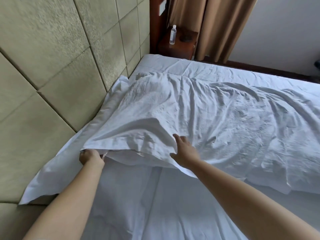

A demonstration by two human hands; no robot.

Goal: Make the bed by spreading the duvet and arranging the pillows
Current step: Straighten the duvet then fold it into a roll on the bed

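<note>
A crumpled white duvet (199, 108) lies across the bed, its near edge lifted in a hump above the white bottom sheet (138, 205). My left hand (90, 157) grips the duvet's near corner, fingers curled into the cloth close to the headboard. My right hand (184, 149) lies on top of the duvet's edge with fingers spread and straight. No pillow can be told apart from the bedding.
A padded beige headboard (52, 66) runs along the left. At the far corner stands a dark wooden nightstand (178, 44) with a clear water bottle (172, 34). Brown curtains (216, 23) hang behind it beside a white wall (285, 32).
</note>
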